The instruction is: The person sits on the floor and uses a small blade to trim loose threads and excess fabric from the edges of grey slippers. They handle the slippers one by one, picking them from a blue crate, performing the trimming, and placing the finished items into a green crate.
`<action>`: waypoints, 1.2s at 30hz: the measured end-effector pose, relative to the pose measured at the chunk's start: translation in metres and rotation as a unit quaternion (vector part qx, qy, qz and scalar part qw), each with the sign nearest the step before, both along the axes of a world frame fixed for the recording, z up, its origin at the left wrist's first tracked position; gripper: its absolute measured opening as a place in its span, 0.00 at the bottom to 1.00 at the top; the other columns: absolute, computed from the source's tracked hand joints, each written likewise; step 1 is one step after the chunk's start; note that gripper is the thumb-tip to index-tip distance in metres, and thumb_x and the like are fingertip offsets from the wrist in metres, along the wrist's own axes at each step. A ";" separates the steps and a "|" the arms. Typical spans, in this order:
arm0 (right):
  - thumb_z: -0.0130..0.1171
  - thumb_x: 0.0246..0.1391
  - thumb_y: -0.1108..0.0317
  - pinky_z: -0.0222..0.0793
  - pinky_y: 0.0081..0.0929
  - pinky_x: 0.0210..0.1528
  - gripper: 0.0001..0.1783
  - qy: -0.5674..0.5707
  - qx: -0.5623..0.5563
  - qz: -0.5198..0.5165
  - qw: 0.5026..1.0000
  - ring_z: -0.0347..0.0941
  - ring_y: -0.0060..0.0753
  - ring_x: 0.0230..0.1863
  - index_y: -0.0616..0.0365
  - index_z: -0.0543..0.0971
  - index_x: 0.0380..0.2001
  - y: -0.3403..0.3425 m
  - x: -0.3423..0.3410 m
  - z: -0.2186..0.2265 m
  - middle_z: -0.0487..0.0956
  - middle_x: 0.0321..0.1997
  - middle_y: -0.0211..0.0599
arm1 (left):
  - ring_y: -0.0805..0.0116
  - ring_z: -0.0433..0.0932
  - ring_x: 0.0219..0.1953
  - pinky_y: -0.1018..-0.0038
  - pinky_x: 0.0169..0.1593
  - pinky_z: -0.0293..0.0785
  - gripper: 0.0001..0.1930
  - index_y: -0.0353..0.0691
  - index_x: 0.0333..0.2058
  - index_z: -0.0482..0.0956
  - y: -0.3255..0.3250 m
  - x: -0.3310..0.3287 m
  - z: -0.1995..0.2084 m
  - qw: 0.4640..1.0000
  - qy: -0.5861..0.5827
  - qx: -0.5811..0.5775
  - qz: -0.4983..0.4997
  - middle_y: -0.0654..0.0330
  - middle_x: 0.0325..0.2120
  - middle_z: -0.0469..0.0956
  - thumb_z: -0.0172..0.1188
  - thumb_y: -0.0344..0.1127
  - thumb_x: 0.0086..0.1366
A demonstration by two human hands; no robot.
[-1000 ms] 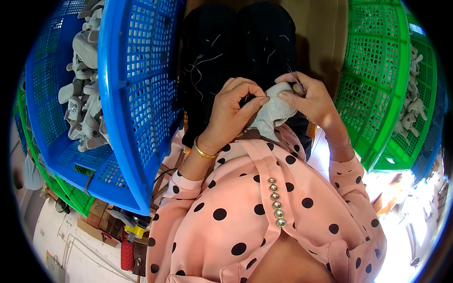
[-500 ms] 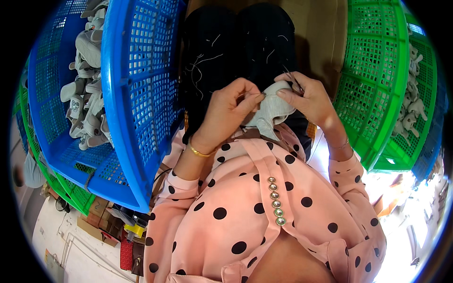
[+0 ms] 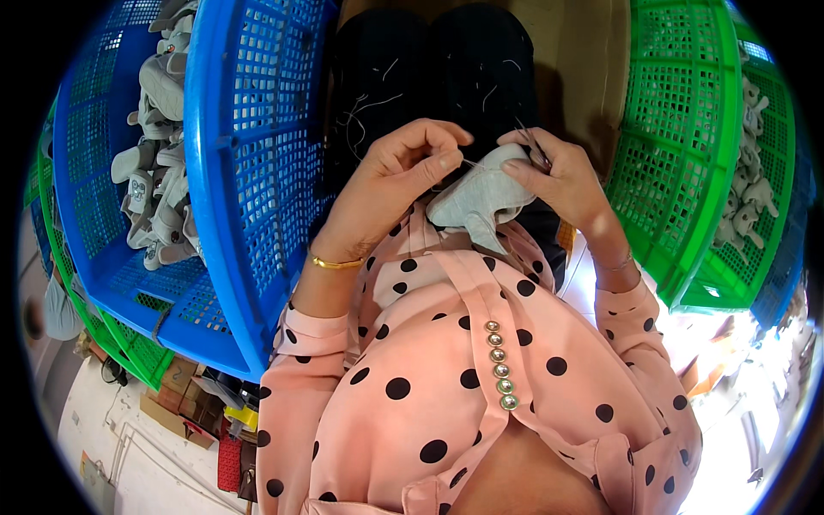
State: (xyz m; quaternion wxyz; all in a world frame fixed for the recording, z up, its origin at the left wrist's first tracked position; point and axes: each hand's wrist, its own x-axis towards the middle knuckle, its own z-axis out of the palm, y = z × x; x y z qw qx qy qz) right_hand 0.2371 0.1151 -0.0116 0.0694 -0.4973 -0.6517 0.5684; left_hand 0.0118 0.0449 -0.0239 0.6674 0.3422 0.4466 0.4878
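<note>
My left hand (image 3: 410, 167) is closed in a pinch, a little left of a light grey sewn fabric piece (image 3: 481, 202). A thin pale thread (image 3: 472, 163) runs from its fingertips to the top of that piece. The piece has an opening and a pointed flap at its lower side. My right hand (image 3: 562, 178) grips its upper right part between thumb and fingers. Tucked in that same hand is a pair of small metal scissors (image 3: 537, 153), blades pointing up and away; their handles are mostly hidden by the fingers.
At my left stands a blue plastic basket (image 3: 196, 129) with many light fabric pieces (image 3: 163, 94). Green baskets (image 3: 687, 129) stand at my right, with more pale pieces (image 3: 748, 197) beyond the near wall. Loose thread ends (image 3: 378, 105) lie on my dark trousers (image 3: 403, 51).
My left hand has moved left, away from the fabric piece, drawing the thread out between them. More of the piece's left side shows now. My right hand has barely moved.
</note>
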 end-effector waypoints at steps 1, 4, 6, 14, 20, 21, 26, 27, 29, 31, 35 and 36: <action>0.64 0.53 0.65 0.64 0.18 0.34 0.19 0.006 0.004 -0.002 1.000 0.61 0.16 0.28 0.62 0.77 0.47 -0.001 0.001 -0.003 0.72 0.26 0.28 | 0.76 0.72 0.27 0.80 0.32 0.70 0.05 0.39 0.39 0.76 -0.001 0.005 0.006 0.996 -0.071 -0.055 0.013 0.61 0.28 0.79 0.56 0.33 0.69; 0.66 0.53 0.57 0.71 0.24 0.33 0.24 0.002 0.034 0.015 0.999 0.73 0.24 0.27 0.66 0.77 0.45 -0.001 0.003 -0.005 0.80 0.27 0.44 | 0.78 0.71 0.23 0.82 0.28 0.68 0.11 0.38 0.47 0.70 0.002 0.010 0.020 0.990 -0.089 -0.113 0.004 0.61 0.24 0.77 0.55 0.36 0.70; 0.66 0.53 0.57 0.71 0.25 0.32 0.24 0.002 0.046 0.006 0.999 0.74 0.27 0.26 0.66 0.77 0.45 -0.005 0.005 -0.009 0.79 0.26 0.45 | 0.76 0.72 0.22 0.81 0.25 0.66 0.18 0.35 0.49 0.68 0.002 0.013 0.023 0.989 0.113 -0.096 -0.024 0.59 0.23 0.77 0.59 0.40 0.67; 0.62 0.56 0.53 0.71 0.33 0.31 0.24 -0.019 0.132 0.028 0.991 0.75 0.48 0.26 0.64 0.74 0.43 -0.014 0.005 -0.009 0.77 0.25 0.50 | 0.84 0.61 0.21 0.83 0.26 0.59 0.17 0.40 0.19 0.74 0.000 0.029 -0.001 0.990 0.062 -0.118 -0.043 0.72 0.16 0.66 0.59 0.39 0.66; 0.56 0.59 0.49 0.71 0.38 0.33 0.24 -0.061 0.201 0.003 0.978 0.76 0.53 0.30 0.61 0.73 0.42 -0.035 0.021 -0.011 0.77 0.24 0.48 | 0.87 0.54 0.20 0.85 0.23 0.51 0.19 0.47 0.16 0.68 -0.003 0.059 -0.009 0.978 -0.116 -0.153 0.078 0.76 0.15 0.61 0.58 0.37 0.68; 0.56 0.59 0.49 0.70 0.38 0.31 0.23 -0.067 0.250 0.018 0.966 0.76 0.52 0.28 0.61 0.73 0.40 -0.032 0.024 -0.008 0.77 0.23 0.47 | 0.88 0.53 0.20 0.85 0.22 0.50 0.19 0.47 0.16 0.67 -0.003 0.063 -0.010 0.980 -0.112 -0.141 0.085 0.78 0.15 0.60 0.57 0.36 0.68; 0.56 0.58 0.51 0.65 0.37 0.21 0.21 -0.180 0.279 0.145 0.932 0.72 0.47 0.19 0.60 0.71 0.27 -0.010 0.020 0.042 0.72 0.15 0.41 | 0.89 0.52 0.19 0.84 0.20 0.48 0.21 0.48 0.16 0.64 -0.003 0.063 -0.012 0.982 -0.109 -0.129 0.088 0.79 0.15 0.59 0.55 0.36 0.70; 0.57 0.58 0.52 0.63 0.37 0.20 0.21 -0.185 0.295 0.180 0.920 0.71 0.46 0.17 0.60 0.70 0.25 -0.006 0.016 0.049 0.71 0.14 0.40 | 0.89 0.52 0.19 0.84 0.20 0.48 0.21 0.48 0.16 0.64 -0.004 0.063 -0.012 0.982 -0.109 -0.127 0.089 0.79 0.15 0.59 0.55 0.36 0.70; 0.58 0.57 0.53 0.62 0.36 0.18 0.22 -0.191 0.319 0.240 0.896 0.70 0.46 0.16 0.60 0.70 0.21 -0.001 0.010 0.056 0.69 0.12 0.41 | 0.89 0.51 0.19 0.85 0.20 0.48 0.21 0.48 0.16 0.64 -0.005 0.063 -0.012 0.983 -0.108 -0.124 0.087 0.79 0.15 0.58 0.55 0.36 0.70; 0.59 0.56 0.53 0.61 0.36 0.18 0.22 -0.194 0.336 0.290 0.875 0.70 0.46 0.16 0.60 0.70 0.20 0.005 0.006 0.057 0.68 0.12 0.43 | 0.89 0.51 0.18 0.85 0.20 0.47 0.21 0.48 0.16 0.63 -0.005 0.063 -0.014 0.984 -0.105 -0.121 0.081 0.78 0.15 0.59 0.55 0.36 0.70; 0.58 0.56 0.52 0.62 0.37 0.19 0.23 -0.171 0.394 0.340 0.837 0.70 0.47 0.16 0.60 0.71 0.19 0.009 -0.002 0.053 0.68 0.11 0.45 | 0.89 0.52 0.18 0.84 0.19 0.48 0.21 0.46 0.16 0.63 -0.007 0.062 -0.013 0.986 -0.102 -0.106 0.074 0.77 0.14 0.59 0.55 0.35 0.70; 0.58 0.56 0.51 0.62 0.37 0.19 0.23 -0.177 0.393 0.350 0.832 0.70 0.48 0.17 0.60 0.71 0.19 0.009 -0.005 0.054 0.68 0.12 0.46 | 0.88 0.53 0.19 0.83 0.20 0.49 0.20 0.45 0.16 0.63 -0.008 0.061 -0.016 0.988 -0.095 -0.100 0.072 0.76 0.15 0.59 0.55 0.34 0.69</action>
